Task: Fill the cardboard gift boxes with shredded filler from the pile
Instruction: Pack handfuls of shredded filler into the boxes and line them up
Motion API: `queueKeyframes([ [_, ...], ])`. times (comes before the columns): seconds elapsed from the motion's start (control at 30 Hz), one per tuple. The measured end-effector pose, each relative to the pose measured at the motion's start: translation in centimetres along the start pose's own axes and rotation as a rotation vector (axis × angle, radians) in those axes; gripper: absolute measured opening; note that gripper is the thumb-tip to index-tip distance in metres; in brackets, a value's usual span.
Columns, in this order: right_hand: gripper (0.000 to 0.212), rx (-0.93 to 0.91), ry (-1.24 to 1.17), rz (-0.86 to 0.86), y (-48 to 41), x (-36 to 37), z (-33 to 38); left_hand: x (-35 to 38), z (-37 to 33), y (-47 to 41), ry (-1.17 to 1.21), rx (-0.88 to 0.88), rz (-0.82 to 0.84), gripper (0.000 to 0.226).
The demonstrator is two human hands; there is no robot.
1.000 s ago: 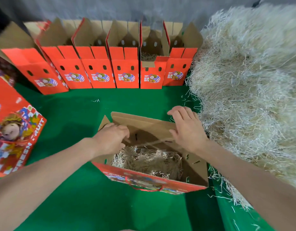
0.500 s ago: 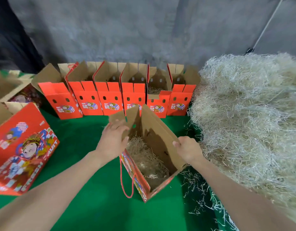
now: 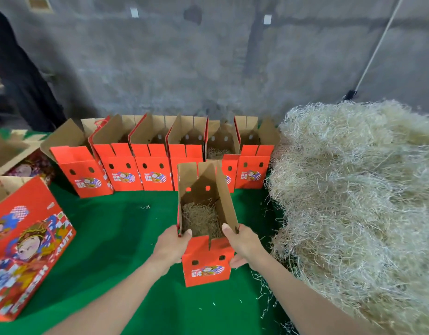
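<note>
left hand, right hand: grip curled round gift box side edges; pile near right.

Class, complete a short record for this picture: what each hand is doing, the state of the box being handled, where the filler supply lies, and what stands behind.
left hand: grips the left side of the held box
right hand: grips its right side
held box: upright, flaps open, shredded filler inside
pile: heaped to the right, on the green cloth
back row: six open red boxes; filler shows in the fifth from the left
</note>
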State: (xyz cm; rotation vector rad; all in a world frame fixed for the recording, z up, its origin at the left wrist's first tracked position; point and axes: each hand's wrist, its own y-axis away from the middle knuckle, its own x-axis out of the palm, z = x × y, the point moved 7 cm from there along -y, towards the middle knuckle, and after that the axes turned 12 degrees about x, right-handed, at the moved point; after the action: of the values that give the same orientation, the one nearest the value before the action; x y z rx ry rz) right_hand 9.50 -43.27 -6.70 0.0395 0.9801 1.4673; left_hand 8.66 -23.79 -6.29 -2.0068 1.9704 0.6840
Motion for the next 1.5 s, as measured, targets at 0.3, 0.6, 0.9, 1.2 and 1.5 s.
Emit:
queueKeyframes([
  [0.3,0.035,-0.013,0.078,-0.303,-4.9,-6.7,-1.2,4.8,-3.6,-5.0,-0.128,0.214,0.016,0.026],
  [0.6,0.048,0.112,-0.396,-0.313,-10.4,-14.5,-3.4,13.5,-9.5,-12.9,0.134,0.171,0.208,0.046],
  [0.9,0.067,-0.303,0.097,-0.388,-11.0,-11.6,1.3,15.4,-13.9,-15.6,-0.178,0.494,0.006,0.038],
  [1.2,0.061,-0.14,0.022,-0.183,-13.0,-11.4,2.0,14.5,-14.9,-16.0,-0.135,0.377,0.355,0.055],
  [1.5,0.042,-0.149,-0.254,-0.586,-7.0,-11.1,5.7,8.9,-14.1,-7.2,0.278,0.239,0.564,0.046],
])
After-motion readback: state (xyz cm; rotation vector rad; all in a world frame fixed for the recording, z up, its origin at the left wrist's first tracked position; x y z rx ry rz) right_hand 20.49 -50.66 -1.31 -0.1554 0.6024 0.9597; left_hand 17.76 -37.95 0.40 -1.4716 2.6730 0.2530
